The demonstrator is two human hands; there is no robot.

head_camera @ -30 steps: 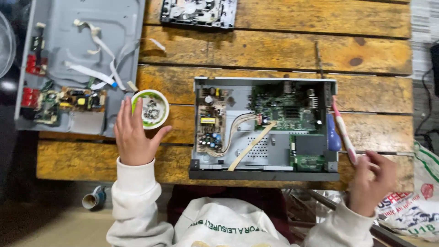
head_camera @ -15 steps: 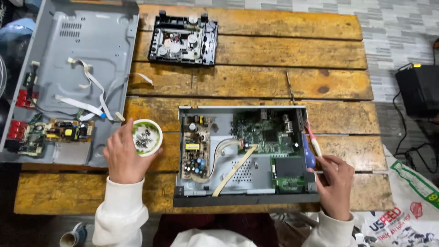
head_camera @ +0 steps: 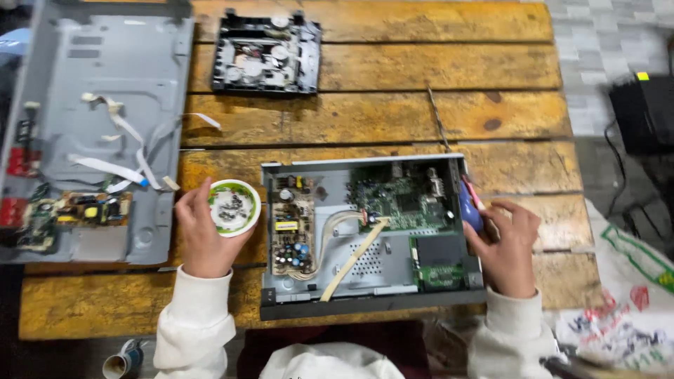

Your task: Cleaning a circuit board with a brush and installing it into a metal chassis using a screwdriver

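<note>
The small white dish (head_camera: 234,208) of screws sits on the wooden tabletop (head_camera: 393,116) just left of the open grey chassis (head_camera: 368,235); it looks light, rigid and easily tipped, best taken by its rim. The left hand (head_camera: 203,235) curls loosely around that rim, while the right hand (head_camera: 505,242) has its grip closed around a blue-handled screwdriver (head_camera: 469,207) at the chassis's right edge.

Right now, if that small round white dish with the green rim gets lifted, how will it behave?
The small round white dish looks light; the left hand cups it alone. It is shallow, so the small dark loose parts inside may spill if tilted. Probably stiff, not floppy.
</note>
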